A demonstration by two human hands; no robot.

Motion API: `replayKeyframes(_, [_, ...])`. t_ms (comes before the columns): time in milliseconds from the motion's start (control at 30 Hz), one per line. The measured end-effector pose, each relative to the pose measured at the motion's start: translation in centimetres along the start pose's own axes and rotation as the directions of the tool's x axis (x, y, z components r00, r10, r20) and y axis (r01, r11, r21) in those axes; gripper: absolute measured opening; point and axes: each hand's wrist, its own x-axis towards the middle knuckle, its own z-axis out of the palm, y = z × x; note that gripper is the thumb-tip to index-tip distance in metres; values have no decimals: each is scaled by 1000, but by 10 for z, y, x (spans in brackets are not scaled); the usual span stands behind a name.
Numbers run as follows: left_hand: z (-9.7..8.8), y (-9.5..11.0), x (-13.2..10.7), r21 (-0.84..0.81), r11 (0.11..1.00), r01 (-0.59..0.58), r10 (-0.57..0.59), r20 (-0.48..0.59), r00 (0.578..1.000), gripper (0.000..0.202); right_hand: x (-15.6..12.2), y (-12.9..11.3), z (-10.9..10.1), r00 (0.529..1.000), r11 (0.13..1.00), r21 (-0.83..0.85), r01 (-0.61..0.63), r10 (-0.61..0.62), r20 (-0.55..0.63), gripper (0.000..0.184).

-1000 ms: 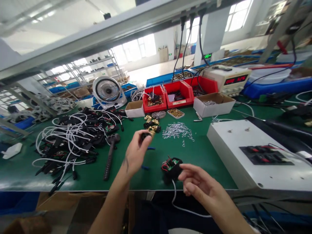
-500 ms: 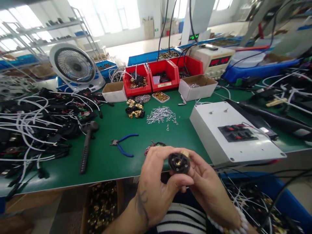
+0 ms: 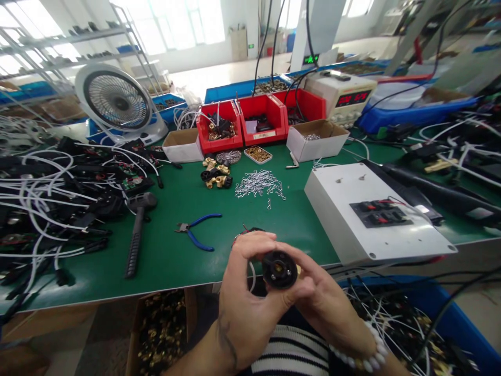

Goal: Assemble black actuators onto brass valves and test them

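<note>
A round black fitting (image 3: 279, 269) with a brass centre and small screws in its end face is held between both hands over the table's front edge. My left hand (image 3: 250, 287) grips it from the left, fingers curled over the top and thumb beneath. From the right, my right hand (image 3: 319, 290) closes round it, a bit of brass showing by the fingers. Behind the left fingers, a circuit board with wires (image 3: 254, 230) is mostly hidden. Beyond lie a heap of metal R-clips (image 3: 260, 184), blue-handled cutters (image 3: 199, 232) and a hammer (image 3: 139, 230).
Brass fittings (image 3: 216, 173) lie before red bins (image 3: 221, 125). At right stands a grey box with switches (image 3: 379, 209); at left, a fan (image 3: 117, 102) and tangled white-cabled parts (image 3: 50, 193). Below the table are a carton of brass parts (image 3: 162, 334) and a blue bin (image 3: 462, 324).
The black fitting has shifted slightly left and down and turned, its end face now more toward me. Both hands moved with it, keeping their grip. A white cable now shows by the left hand.
</note>
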Motion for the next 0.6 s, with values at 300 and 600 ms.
replayKeyframes(300, [2,8,-5,145,988,57,-64,39,997,25,3,16,9,948,950,-215,228,-267,-176,32])
replayKeyframes(600, [-25,6,27,508,847,155,-107,-122,987,26,-10,-3,-8,970,944,-276,183,-219,-105,26])
